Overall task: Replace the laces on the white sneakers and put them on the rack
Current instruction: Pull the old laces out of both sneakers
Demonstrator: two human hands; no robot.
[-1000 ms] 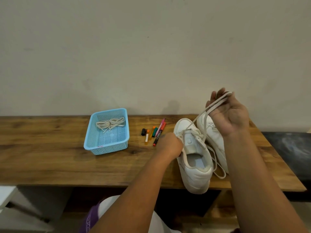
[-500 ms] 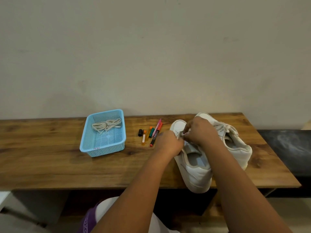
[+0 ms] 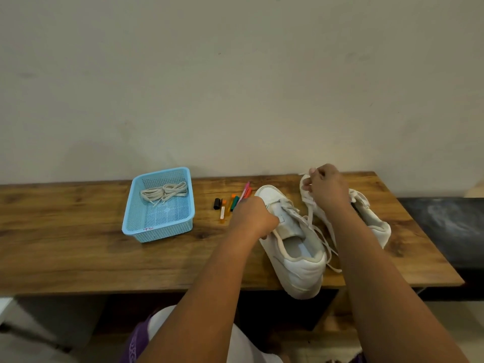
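Note:
Two white sneakers stand on the wooden table. The nearer sneaker points away from me, its heel over the front edge. My left hand grips its left side by the tongue. My right hand is raised just beyond it and pinches the old white lace, which runs down from my fingers to the eyelets and trails loose on the right. The second sneaker lies behind my right forearm, partly hidden. Spare laces lie bundled in a light blue basket.
Several markers lie between the basket and the sneakers. A plain wall rises behind the table. A dark surface adjoins the table's right end. No rack is in view.
My right hand came down from head height to the eyelets, then moved back and right, drawing the lace out. The left hand stayed on the nearer sneaker.

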